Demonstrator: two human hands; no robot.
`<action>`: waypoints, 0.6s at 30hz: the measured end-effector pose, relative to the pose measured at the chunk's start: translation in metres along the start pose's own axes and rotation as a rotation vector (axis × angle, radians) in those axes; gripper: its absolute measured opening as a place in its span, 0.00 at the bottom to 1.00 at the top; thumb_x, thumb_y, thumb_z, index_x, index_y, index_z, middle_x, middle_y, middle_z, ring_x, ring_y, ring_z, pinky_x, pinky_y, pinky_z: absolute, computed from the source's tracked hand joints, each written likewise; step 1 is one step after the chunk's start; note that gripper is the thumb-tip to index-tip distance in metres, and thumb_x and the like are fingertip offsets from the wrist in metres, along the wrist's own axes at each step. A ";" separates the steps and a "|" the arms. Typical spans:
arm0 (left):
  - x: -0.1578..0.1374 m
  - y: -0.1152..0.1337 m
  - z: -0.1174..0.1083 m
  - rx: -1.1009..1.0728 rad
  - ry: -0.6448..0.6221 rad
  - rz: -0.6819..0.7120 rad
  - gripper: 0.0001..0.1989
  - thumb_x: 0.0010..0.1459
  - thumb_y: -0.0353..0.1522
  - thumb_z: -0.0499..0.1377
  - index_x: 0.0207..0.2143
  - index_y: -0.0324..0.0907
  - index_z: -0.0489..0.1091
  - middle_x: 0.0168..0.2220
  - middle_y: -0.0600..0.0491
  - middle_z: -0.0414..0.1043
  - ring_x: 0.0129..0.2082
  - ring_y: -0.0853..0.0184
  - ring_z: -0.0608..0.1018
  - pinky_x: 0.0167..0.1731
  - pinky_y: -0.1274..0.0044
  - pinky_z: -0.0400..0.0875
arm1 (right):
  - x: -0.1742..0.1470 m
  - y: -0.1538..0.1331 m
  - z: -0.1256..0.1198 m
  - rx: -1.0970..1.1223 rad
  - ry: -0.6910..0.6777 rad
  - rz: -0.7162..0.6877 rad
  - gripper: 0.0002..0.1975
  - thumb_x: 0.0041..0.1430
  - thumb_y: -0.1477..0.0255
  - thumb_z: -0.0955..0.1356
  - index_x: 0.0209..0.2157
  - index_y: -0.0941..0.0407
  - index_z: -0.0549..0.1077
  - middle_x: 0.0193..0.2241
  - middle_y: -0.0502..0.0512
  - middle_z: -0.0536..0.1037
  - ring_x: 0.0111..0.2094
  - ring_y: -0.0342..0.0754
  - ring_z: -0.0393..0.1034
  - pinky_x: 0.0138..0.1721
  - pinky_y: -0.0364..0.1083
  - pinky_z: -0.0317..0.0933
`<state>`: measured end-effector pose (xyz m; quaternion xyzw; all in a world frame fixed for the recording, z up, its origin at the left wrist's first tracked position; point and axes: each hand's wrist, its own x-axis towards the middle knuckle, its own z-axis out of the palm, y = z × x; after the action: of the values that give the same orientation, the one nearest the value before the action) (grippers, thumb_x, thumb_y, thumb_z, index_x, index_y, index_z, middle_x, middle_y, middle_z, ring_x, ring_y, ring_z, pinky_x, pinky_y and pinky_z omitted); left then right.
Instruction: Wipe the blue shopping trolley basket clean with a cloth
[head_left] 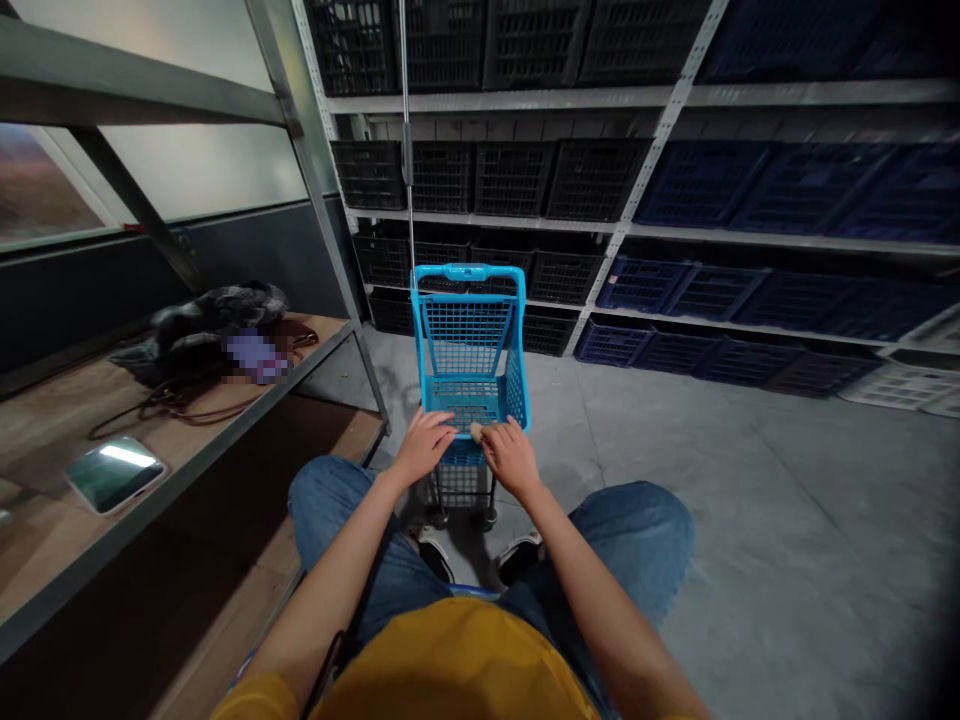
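In front of my knees stands a bright blue toy-sized shopping cart (523, 350) with a mesh basket. My left hand (421, 447) rests over the near rim of the basket, its fingers stretched out and no object visible in it. At the near rim's right side, my right hand (511, 455) is bent inward with its fingers curled. A small pale tan thing (476, 432) sits at its fingertips, too small to name. Both forearms reach forward between my spread knees.
On my left, a wooden-topped metal shelf (210, 420) carries a phone (116, 474), a dark plaid cloth (217, 310) and brown cords. Racks with black crates (517, 180) and blue crates (697, 190) stand ahead. A thin pole (407, 130) rises at the cart's left side.
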<state>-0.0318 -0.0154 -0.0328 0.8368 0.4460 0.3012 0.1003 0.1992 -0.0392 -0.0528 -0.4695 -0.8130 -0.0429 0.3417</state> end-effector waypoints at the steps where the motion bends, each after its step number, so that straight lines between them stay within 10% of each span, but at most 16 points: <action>1: 0.001 -0.005 0.001 -0.044 0.065 -0.039 0.16 0.68 0.40 0.50 0.44 0.46 0.76 0.59 0.49 0.69 0.62 0.60 0.66 0.67 0.58 0.49 | -0.002 0.010 -0.005 -0.003 -0.003 -0.001 0.09 0.67 0.71 0.61 0.43 0.53 0.71 0.38 0.55 0.75 0.43 0.51 0.66 0.63 0.58 0.50; 6: 0.014 -0.029 0.018 -0.359 0.237 -0.340 0.29 0.63 0.38 0.56 0.65 0.43 0.58 0.66 0.42 0.58 0.67 0.56 0.61 0.64 0.59 0.57 | -0.004 0.010 -0.006 -0.073 0.103 0.164 0.10 0.67 0.69 0.61 0.43 0.54 0.72 0.37 0.56 0.75 0.43 0.53 0.65 0.64 0.62 0.45; 12: 0.019 -0.035 0.026 -0.493 0.250 -0.422 0.34 0.60 0.34 0.58 0.67 0.42 0.53 0.67 0.43 0.58 0.66 0.56 0.64 0.65 0.61 0.56 | 0.010 -0.046 0.009 -0.052 -0.104 -0.024 0.26 0.64 0.63 0.66 0.61 0.56 0.64 0.50 0.63 0.73 0.51 0.59 0.63 0.57 0.59 0.54; 18: 0.016 -0.037 0.016 -0.664 0.211 -0.435 0.30 0.57 0.30 0.59 0.63 0.43 0.62 0.62 0.46 0.67 0.60 0.58 0.71 0.62 0.63 0.63 | 0.003 0.004 -0.027 0.036 -0.246 -0.243 0.28 0.66 0.73 0.64 0.66 0.51 0.59 0.56 0.59 0.72 0.53 0.53 0.67 0.53 0.52 0.62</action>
<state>-0.0409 0.0203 -0.0552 0.6096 0.4990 0.4849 0.3798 0.2155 -0.0454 -0.0311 -0.3631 -0.9001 -0.0115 0.2405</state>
